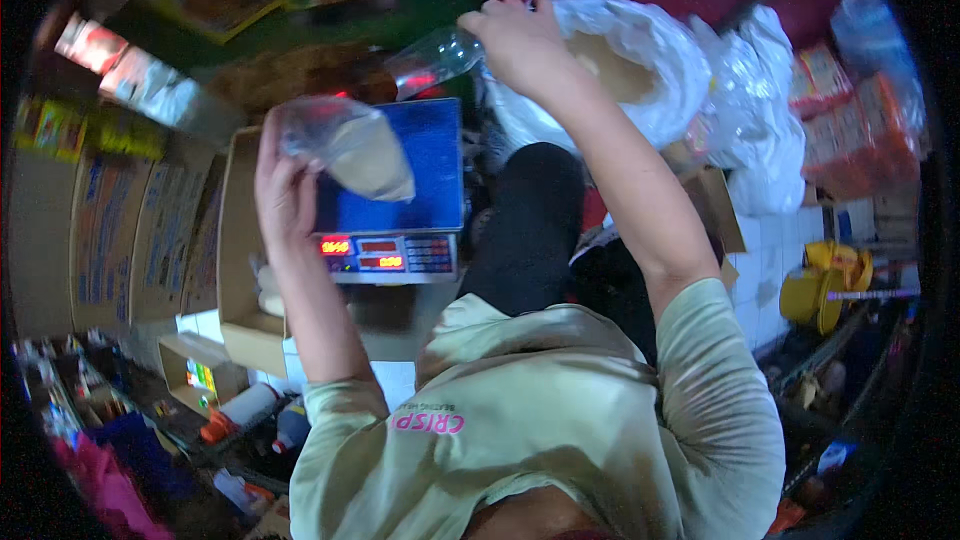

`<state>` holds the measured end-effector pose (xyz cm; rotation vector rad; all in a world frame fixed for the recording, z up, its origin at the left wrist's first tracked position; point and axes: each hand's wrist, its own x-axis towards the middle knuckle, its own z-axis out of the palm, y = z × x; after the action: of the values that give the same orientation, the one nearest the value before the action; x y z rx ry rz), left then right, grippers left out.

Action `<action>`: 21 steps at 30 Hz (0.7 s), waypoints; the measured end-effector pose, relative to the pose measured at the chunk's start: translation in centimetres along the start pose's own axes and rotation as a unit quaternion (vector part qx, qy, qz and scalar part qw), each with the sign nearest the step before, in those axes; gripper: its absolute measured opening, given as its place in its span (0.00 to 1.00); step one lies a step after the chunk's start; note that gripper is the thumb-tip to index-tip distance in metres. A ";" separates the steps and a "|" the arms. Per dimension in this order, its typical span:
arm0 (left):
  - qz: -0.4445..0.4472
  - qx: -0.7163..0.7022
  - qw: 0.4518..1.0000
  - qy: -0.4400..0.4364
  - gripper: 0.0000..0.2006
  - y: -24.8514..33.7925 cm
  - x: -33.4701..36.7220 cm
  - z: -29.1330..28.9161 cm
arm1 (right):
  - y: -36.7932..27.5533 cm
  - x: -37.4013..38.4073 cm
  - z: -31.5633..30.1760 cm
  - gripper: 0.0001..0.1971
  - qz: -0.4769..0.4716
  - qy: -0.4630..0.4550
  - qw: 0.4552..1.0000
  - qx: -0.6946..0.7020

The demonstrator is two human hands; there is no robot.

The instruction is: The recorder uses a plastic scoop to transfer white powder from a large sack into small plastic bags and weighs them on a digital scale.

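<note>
My left hand [284, 185] is closed on the upper part of a clear plastic bag [372, 158], whose lower end is filled with something pale beige and loose. The bag is over the blue platform [437, 155] of a digital scale with lit red figures [388, 255]; whether it rests there I cannot tell. In my right hand [518, 45] is a clear plastic scoop [436, 62] that looks like a cut bottle, pointing left above the scale's far edge. Beside that hand a large white plastic sack [683, 75] stands open, with beige loose contents [620, 70] inside.
Cardboard boxes [100, 240] stand at the left, and an open carton [240, 285] adjoins the scale. White plastic bags [770, 130] and orange packs [860, 135] are at the right. A yellow container [815, 295] sits further right. Bottles [245, 410] lie at lower left.
</note>
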<state>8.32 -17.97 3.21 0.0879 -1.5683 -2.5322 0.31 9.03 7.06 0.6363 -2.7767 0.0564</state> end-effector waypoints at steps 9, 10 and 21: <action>-0.028 0.090 0.995 -0.010 0.39 -0.4 -0.1 0.3 | 18.9 -8.1 11.2 0.12 0.245 -0.213 0.935 -0.144; -0.029 0.095 0.995 -0.007 0.39 -0.7 0.0 0.4 | 19.6 -8.6 13.1 0.12 0.249 -0.217 0.933 -0.142; -0.075 0.148 0.986 0.029 0.40 -1.2 0.5 0.6 | 28.2 -7.5 18.8 0.10 0.190 -0.336 0.899 -0.206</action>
<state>7.59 -16.97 2.43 0.3241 -1.9706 -2.3559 -10.54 35.63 -12.35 -0.0292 -3.3530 -0.7928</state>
